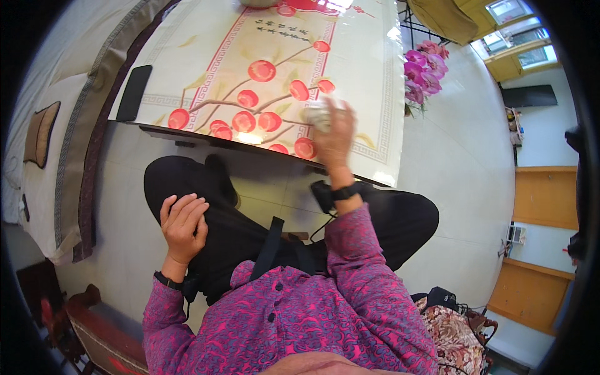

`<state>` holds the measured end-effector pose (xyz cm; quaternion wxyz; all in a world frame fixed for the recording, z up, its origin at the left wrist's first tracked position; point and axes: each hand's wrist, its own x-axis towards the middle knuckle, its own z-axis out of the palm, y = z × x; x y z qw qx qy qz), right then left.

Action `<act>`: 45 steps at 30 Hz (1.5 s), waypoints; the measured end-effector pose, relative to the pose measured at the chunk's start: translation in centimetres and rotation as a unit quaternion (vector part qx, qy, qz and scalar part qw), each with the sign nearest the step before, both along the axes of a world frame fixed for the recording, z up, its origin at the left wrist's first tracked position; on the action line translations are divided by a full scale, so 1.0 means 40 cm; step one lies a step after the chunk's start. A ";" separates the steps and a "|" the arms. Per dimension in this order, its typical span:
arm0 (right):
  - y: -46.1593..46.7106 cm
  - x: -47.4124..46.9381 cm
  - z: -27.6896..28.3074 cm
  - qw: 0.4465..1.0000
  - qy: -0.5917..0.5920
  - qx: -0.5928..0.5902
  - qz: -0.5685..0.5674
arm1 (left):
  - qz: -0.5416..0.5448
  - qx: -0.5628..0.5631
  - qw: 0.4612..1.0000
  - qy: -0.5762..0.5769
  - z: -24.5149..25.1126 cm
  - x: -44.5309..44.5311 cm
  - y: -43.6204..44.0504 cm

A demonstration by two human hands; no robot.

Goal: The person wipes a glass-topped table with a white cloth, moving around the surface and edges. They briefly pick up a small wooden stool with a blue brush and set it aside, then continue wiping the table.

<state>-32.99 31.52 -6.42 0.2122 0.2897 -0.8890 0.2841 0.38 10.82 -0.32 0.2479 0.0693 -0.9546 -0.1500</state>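
Observation:
A crumpled whitish cloth or tissue (319, 116) is in my right hand (338, 132), which is blurred and rests over the near right part of a table. A glossy cover (356, 61) printed with red fruit, brown branches and Chinese characters lies on this table. My left hand (184, 228) holds nothing; it rests on my black-trousered thigh with its fingers slightly apart. At the table's left edge lies a black smartphone (134, 93), away from both hands. Each wrist wears a black band.
Part of a bowl or pot (259, 3) stands at the table's far edge. Pink and purple flowers (424, 70) stand right of the table. A covered bed or couch (70, 93) with a brown cushion (42, 134) is on the left. A wooden chair (105, 335) is at lower left.

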 end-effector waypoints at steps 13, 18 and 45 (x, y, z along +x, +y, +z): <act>0.348 0.088 0.016 0.994 0.000 -0.016 -0.107 | -0.027 -0.020 0.999 -0.008 0.006 -0.035 0.020; 0.373 0.088 0.029 0.979 0.002 -0.035 -0.199 | -0.036 -0.031 0.999 -0.009 0.012 -0.058 0.032; 0.391 0.050 0.052 0.998 -0.050 -0.009 -0.026 | -0.298 0.071 0.920 -0.244 -0.162 -0.275 0.212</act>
